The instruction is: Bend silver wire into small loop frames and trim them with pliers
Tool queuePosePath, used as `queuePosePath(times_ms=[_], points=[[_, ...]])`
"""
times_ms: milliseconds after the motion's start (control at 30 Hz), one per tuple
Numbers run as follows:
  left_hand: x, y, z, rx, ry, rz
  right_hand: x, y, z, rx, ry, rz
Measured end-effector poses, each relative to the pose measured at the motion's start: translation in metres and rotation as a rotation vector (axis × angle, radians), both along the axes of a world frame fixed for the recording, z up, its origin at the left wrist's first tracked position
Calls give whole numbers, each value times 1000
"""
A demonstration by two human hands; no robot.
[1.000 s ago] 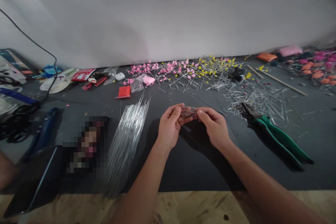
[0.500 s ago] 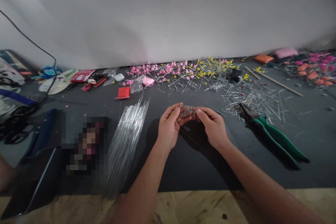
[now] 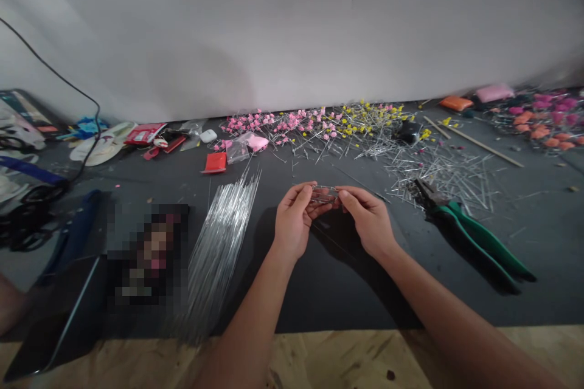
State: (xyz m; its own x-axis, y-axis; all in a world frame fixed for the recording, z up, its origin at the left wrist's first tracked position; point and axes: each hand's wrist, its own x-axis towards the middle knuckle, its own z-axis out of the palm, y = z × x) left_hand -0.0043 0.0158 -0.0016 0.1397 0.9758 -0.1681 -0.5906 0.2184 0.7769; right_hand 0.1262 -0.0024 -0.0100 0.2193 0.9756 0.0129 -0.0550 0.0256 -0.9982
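Observation:
Between my two hands, above the dark table, is a small silvery bent-wire piece (image 3: 325, 190). My left hand (image 3: 294, 219) is closed on its left end, thumb on top and fingers curled underneath. On the right end, my right hand (image 3: 367, 216) pinches it between thumb and fingers. The fingers partly hide the wire, and its exact shape is too small to make out. To the left lies a bundle of straight metal wires (image 3: 223, 237). Green-handled pliers (image 3: 483, 243) rest to the right, their jaws by a heap of loose short wires (image 3: 456, 179).
Pink-tipped wires (image 3: 278, 124) and yellow-tipped wires (image 3: 374, 115) line the back by the wall. A red packet (image 3: 215, 163), a wooden stick (image 3: 486, 144) and orange and magenta pieces (image 3: 541, 124) lie about. At left are a black cable (image 3: 55, 70) and a dark flat device (image 3: 59, 316).
The wire piece has tilted slightly between my fingers and looks flatter. Both hands keep their hold in nearly the same place. The view has shifted a little.

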Motion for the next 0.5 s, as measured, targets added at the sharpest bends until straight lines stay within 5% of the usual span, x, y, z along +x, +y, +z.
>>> queuePosePath(times_ms=[500], points=[[-4,4,1,-25,7,2,-1,3,1,-4,82,66]])
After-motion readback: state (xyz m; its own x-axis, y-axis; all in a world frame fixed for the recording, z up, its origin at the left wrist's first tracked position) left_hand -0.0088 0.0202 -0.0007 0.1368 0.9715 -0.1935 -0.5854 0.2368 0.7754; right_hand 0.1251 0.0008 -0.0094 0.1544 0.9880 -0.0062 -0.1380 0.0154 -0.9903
